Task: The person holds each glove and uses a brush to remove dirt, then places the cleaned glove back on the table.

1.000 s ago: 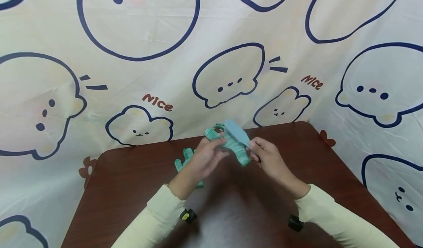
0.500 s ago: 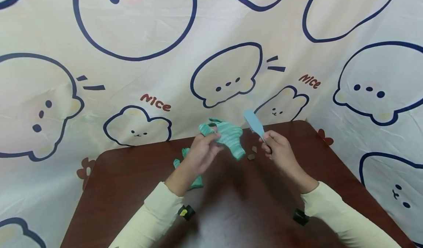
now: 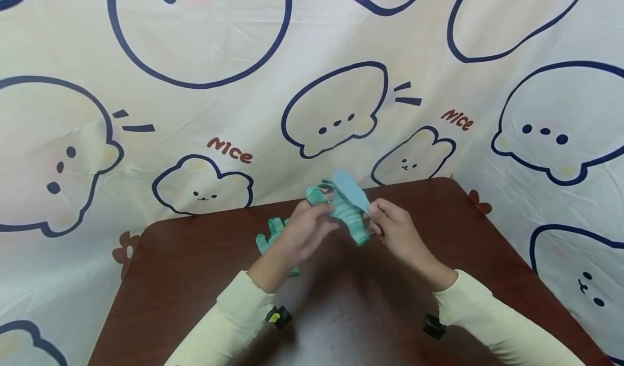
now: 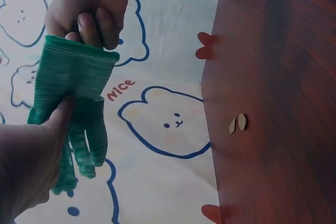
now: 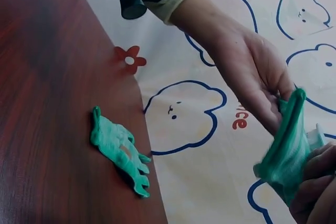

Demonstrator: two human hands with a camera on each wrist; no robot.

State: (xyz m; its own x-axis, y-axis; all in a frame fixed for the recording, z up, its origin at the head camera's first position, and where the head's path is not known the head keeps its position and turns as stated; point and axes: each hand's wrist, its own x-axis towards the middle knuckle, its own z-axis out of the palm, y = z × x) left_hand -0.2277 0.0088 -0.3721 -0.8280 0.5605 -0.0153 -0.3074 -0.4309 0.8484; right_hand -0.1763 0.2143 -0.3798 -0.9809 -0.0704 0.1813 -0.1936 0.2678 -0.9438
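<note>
A green striped knit glove point(image 3: 352, 221) hangs above the table, pinched by my left hand point(image 3: 303, 231) with the thumb across its near face. My right hand point(image 3: 396, 229) grips the handle of a light blue brush point(image 3: 350, 190), whose bristle side lies against the glove. From the left wrist view, the glove's cuff point(image 4: 73, 64) is at the top and its fingers point down. A second green glove point(image 5: 113, 136) lies on the table to the left, partly covered by my left forearm in the head view; a tan patch shows on it.
Two small tan flakes point(image 4: 242, 121) lie on the dark wooden table point(image 3: 195, 279). A cloth backdrop point(image 3: 253, 111) printed with cartoon shapes rises right behind the table's far edge and along both sides.
Half a second ago the brush was lifted away to the right of the glove; now it is back against it, as a second ago. The left hand has shifted slightly right with the glove.
</note>
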